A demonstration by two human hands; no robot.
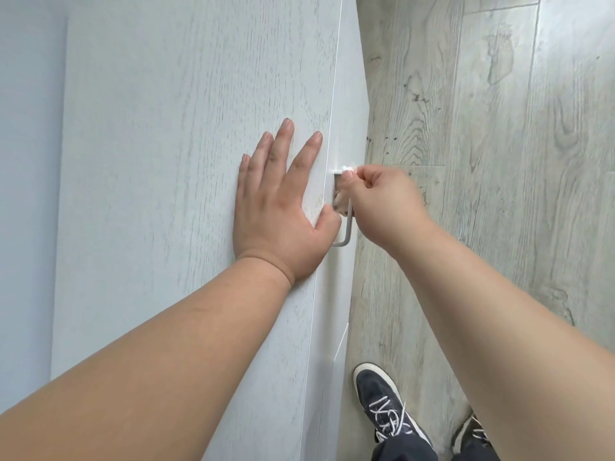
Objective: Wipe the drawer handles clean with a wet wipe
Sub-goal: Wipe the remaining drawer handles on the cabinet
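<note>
Head view, looking steeply down: the left hand (278, 207) lies flat, fingers spread, on the pale wood-grain worktop (186, 161) of the drawer unit, thumb at its front edge. Just beside it, the right hand (382, 201) has its grip closed around a white wet wipe (347, 168), pressed on the upper part of the metal drawer handle (346, 234) on the drawer front. Below, dark laced shoes (389, 410) stand on the grey plank floor (499, 128).

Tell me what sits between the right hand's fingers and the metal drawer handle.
Head view: a white wet wipe sits bunched between the right hand and the silver metal drawer handle.
</note>
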